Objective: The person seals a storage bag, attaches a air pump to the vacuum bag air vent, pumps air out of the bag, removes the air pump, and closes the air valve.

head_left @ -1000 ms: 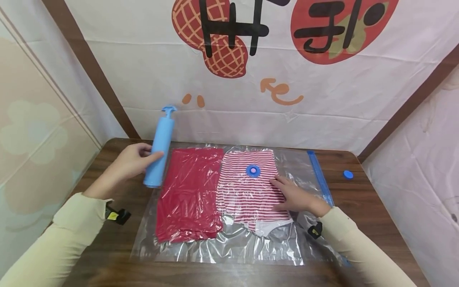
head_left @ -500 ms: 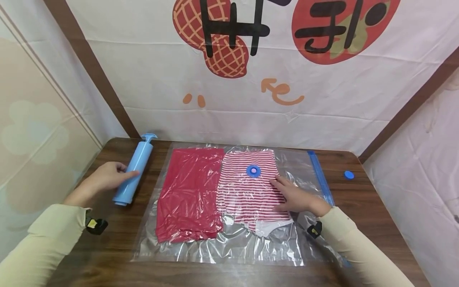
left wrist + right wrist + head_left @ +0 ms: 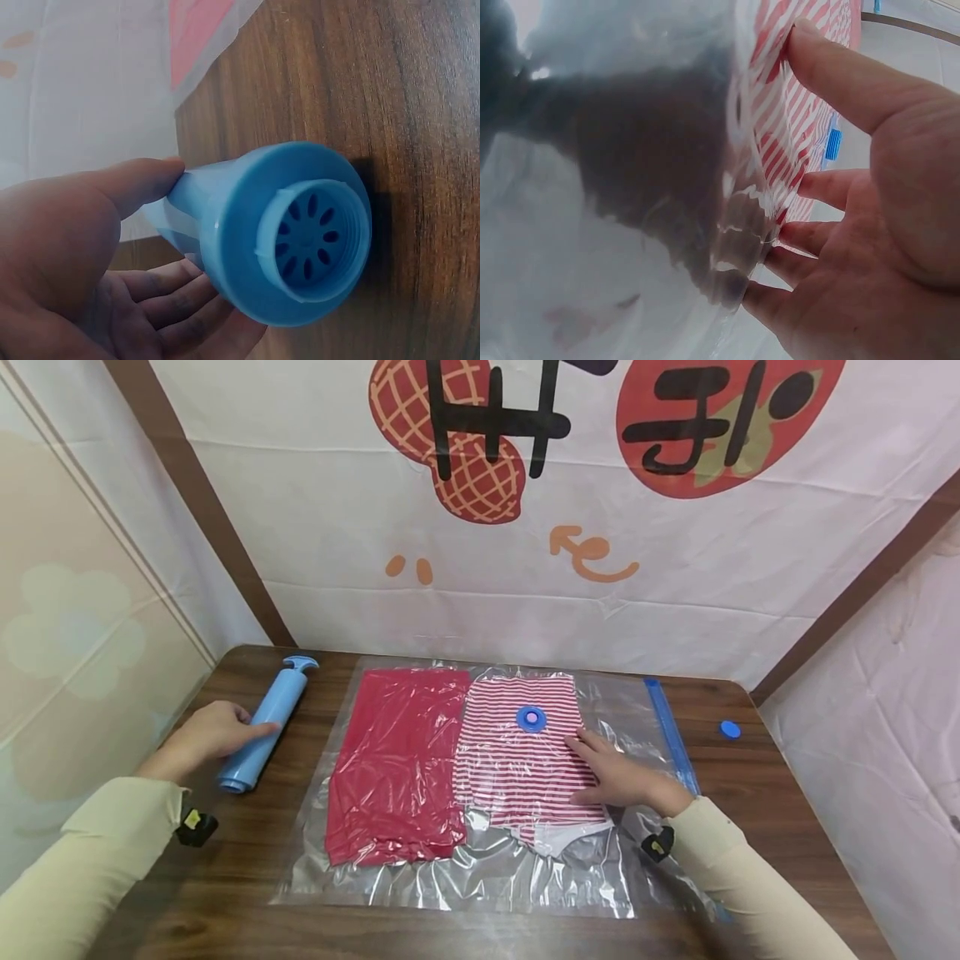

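At the table's left side my left hand [image 3: 212, 733] grips a light blue hand pump [image 3: 272, 706], thumb on one side and fingers around the other. The pump lies slanted close over the wood, its T-handle pointing to the back. Its slotted, threaded end [image 3: 311, 244] faces the left wrist camera. My right hand [image 3: 618, 775] rests with spread fingers on a clear vacuum storage bag [image 3: 555, 885]. Under the film lie a folded red garment [image 3: 401, 760] and a red-and-white striped garment [image 3: 517, 768]. A round blue valve [image 3: 531, 718] with a pink centre sits above the striped one.
A small blue cap [image 3: 730, 729] lies on the wooden table [image 3: 780, 810] right of the bag. The bag's blue zip strip [image 3: 670, 731] runs along its right side, partly under my right arm. A printed cloth [image 3: 525, 618] hangs behind the table.
My left hand has carried the hand pump left and down from over the bag's left edge to the table's left side. My right hand has stayed on the bag.
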A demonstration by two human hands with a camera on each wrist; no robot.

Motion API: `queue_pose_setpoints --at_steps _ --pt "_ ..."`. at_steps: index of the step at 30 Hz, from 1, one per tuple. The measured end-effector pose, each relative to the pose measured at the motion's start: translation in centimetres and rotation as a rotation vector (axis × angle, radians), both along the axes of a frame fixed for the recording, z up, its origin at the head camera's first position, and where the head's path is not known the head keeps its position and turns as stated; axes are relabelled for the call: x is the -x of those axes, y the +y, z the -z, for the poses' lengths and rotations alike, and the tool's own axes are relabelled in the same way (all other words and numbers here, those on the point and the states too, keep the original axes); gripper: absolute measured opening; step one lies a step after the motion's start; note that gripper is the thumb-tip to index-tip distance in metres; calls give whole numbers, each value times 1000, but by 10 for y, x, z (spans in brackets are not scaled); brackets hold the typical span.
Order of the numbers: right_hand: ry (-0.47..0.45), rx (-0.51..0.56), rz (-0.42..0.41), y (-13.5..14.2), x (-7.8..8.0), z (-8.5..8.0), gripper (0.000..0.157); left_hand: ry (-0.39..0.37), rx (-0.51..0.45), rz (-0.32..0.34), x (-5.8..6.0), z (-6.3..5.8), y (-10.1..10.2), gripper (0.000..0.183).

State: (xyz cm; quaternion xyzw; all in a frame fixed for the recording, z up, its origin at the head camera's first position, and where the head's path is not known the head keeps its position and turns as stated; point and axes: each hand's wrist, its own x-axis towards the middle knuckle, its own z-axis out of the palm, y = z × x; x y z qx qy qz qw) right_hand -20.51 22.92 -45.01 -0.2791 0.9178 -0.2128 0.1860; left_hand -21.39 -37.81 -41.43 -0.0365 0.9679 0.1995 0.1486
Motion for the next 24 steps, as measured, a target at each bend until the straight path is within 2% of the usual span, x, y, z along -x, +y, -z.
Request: queue_pose_setpoints --at_steps 7,15,24 --pt "-13 3 -5 0 0 2 92 -52 5 -9 3 1 2 76" --pt "9 14 -17 2 2 4 92 -75 56 -30 3 -5 6 105" --pt "7 23 -20 4 2 5 92 -44 32 -20 3 -5 9 101"
